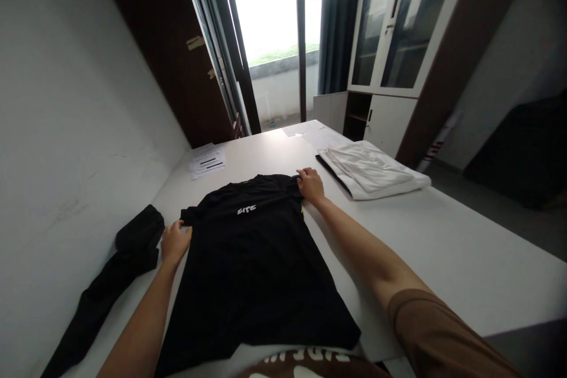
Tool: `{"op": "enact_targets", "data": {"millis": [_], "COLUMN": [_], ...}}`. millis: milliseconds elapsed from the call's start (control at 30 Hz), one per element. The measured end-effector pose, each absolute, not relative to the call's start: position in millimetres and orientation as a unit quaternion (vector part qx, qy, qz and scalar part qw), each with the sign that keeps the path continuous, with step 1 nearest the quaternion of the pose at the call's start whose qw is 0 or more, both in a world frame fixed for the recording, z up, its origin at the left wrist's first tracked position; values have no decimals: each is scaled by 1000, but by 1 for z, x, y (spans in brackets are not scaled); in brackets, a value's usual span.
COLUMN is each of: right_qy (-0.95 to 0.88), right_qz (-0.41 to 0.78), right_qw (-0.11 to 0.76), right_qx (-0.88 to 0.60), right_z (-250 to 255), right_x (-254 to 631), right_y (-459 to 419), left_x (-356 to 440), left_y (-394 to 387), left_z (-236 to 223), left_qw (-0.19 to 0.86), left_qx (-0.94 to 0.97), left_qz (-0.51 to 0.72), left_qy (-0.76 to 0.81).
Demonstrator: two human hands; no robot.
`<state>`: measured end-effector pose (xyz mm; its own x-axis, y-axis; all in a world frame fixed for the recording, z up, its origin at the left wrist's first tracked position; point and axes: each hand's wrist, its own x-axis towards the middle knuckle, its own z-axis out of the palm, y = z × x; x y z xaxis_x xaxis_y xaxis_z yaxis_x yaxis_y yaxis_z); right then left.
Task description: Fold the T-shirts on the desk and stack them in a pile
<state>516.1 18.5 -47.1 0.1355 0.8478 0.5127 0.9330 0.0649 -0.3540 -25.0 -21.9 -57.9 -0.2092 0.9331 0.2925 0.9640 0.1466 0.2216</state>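
A black T-shirt (pixel 248 266) with small white lettering on its chest lies spread on the white table, its collar at the far side and its hem close to my body. At the shirt's left sleeve is my left hand (pixel 176 243), fingers closed on the cloth's edge. My right hand (pixel 312 186) grips the opposite sleeve, fingertips at its outer edge. A small yellow spot shows beneath the shirt's side near that hand. Left of my left hand lies another black garment (pixel 115 274), long and bunched, along the wall.
Folded white cloth (pixel 372 171) rests on the right part of the table (pixel 443 248), with something black under its edge. Several printed papers (pixel 207 160) lie at the far left. A wall (pixel 80 130) borders the left. Behind stand a glass door and a white cabinet (pixel 394 29).
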Motion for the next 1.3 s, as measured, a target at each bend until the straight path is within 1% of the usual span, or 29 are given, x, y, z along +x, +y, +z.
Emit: {"op": "enact_targets", "data": {"millis": [100,200,267,333,400,533,767,900,967,1067,1133,1200,1300], "right_qy": [-739,-827,-849,-850,-846,-836,-814,-812,-816,-817,-815,-815,-814], "right_qz": [-48,18,60,81,90,99,98,87,79,72,72,75,79], "right_qw": [299,240,191,149,121,93,76,84,95,117,132,145,157], "right_qx": [-602,-509,-489,-498,-512,-531,-567,-571,-564,-560,-560,-557,-554], "right_z": [-40,-47,-57,-66,-72,-73,-74,-77,-79,-81,-82,-83,-82], "right_x": [487,448,426,413,407,410,414,418,421,424,425,426,427], "right_y": [13,4,-2,-6,-6,4,32,43,44,43,42,42,42], "left_x": [-24,-14,-10,-8,-7,-7,-12,-8,-8,-10,-13,-18,-28], "left_y": [-39,-44,-44,-41,-38,-31,-16,-27,-40,-66,-85,-105,-132], "left_z": [-56,-55,-56,-58,-60,-61,-54,-48,-43,-31,-24,-18,-13], "left_qw": [-36,-41,-41,-43,-48,-87,-115,-154,-211,-350,-416,-427,-383], "left_qx": [-650,-663,-675,-687,-685,-652,-626,-635,-650,-664,-664,-669,-694], "left_qz": [-85,-43,-29,-40,-79,-161,-204,-209,-203,-181,-159,-130,-79], "left_qy": [-754,-746,-736,-724,-723,-736,-744,-728,-701,-635,-600,-594,-604]}}
